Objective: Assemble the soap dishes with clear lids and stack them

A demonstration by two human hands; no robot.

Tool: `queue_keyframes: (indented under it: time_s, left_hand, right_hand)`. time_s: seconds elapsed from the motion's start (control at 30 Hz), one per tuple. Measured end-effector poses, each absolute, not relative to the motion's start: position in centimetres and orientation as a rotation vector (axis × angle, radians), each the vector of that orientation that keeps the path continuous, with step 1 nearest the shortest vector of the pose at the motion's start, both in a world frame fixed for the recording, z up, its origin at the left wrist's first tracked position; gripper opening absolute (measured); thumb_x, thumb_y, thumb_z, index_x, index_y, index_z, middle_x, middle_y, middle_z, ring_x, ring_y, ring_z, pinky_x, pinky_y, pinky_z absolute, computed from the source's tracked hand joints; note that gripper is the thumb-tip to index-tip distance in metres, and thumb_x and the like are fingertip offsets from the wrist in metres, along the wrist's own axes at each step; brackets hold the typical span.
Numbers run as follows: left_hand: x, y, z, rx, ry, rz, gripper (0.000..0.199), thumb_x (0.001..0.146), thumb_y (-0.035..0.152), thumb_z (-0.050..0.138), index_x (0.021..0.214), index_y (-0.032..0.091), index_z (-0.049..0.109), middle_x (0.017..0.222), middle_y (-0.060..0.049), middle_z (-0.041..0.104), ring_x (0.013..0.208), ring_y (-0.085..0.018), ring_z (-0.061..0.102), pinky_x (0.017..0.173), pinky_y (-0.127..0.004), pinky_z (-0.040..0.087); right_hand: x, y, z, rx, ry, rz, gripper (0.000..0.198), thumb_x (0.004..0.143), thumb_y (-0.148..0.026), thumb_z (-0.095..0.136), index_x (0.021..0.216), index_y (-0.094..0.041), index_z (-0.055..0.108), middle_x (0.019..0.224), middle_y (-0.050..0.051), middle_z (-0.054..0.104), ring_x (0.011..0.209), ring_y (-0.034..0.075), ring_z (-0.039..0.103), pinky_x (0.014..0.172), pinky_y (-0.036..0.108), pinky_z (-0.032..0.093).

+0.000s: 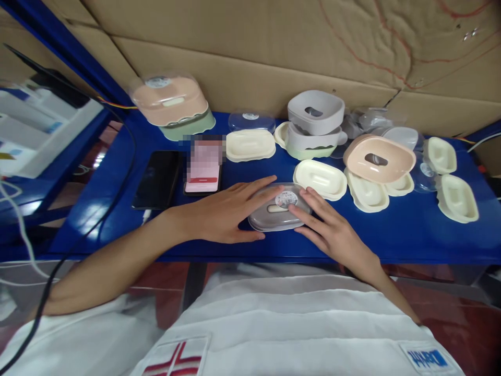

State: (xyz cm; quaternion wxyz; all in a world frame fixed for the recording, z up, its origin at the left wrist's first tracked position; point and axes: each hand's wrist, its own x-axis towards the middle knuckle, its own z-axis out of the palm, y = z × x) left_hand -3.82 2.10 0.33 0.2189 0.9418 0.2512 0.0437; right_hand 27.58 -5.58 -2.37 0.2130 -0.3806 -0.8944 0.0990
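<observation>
Blue table (415,237): grey case (274,222) between left hand (223,214), right hand (334,230) (touching both).

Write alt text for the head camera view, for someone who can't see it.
A person's left hand and right hand touch a clear-lidded gray dish near the front of a blue table. Around it are cream trays, stacked gray dishes and a peach dish, with two phones to the left.

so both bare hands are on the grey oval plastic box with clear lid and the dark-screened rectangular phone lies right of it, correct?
Wrong side: the head view shows the dark-screened phone left of the box. The rest stands.
</observation>
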Motion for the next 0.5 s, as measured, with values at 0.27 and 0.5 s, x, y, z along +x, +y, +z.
queue_keyframes:
  time_s: [0.27, 0.5]
  left_hand:
    - [-3.3, 1.3, -0.1, 2.739, 0.805, 0.089, 0.103, 0.105, 0.044, 0.068, 0.176, 0.028, -0.005, 0.183, -0.020, 0.009, 0.156, -0.041, 0.046, 0.123, -0.053, 0.045]
    - [-2.8, 1.4, -0.7, 2.740, 0.811, 0.249, 0.099, 0.097, 0.049, 0.078, 0.173, 0.026, 0.020, 0.173, -0.022, 0.035, 0.150, -0.040, 0.053, 0.121, -0.053, 0.049]
  right_hand:
    - [27.6, -5.9, -2.5, -1.090, -2.469, 0.288, 0.084, 0.105, -0.010, 0.061, 0.173, -0.044, 0.024, 0.181, -0.001, 0.023, 0.166, 0.030, 0.027, 0.132, 0.059, 0.041]
    - [27.7, -6.0, -2.5, -1.124, -2.509, 0.214, 0.090, 0.106, -0.011, 0.060, 0.174, -0.046, 0.013, 0.181, 0.000, 0.025, 0.164, 0.031, 0.032, 0.129, 0.059, 0.046]
